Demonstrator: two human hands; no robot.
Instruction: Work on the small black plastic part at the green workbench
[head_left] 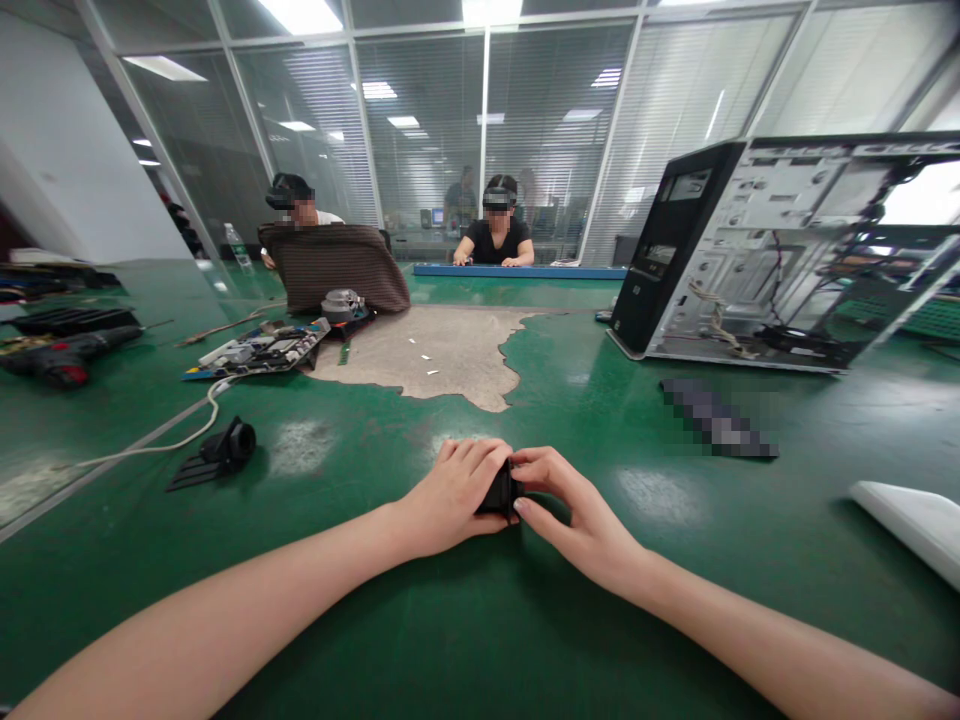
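Observation:
A small black boxy part (495, 492) with a thin upright plate on its right side is between my two hands, just above or on the green table (420, 640). My left hand (454, 495) wraps over it from the left, fingers closed around its top and far side. From the right, my right hand (566, 505) pinches the plate edge between thumb and fingers. What kind of part it is I cannot make out. To the left lies a black bracket with a round, ring-like piece (229, 445).
An open computer case (720, 260) stands at the right, near a dark blurred flat object (716, 418) and a white object (911, 520). A circuit board (262, 348), a cable (202, 425) and a power drill (67, 350) lie left. Two people sit across the table.

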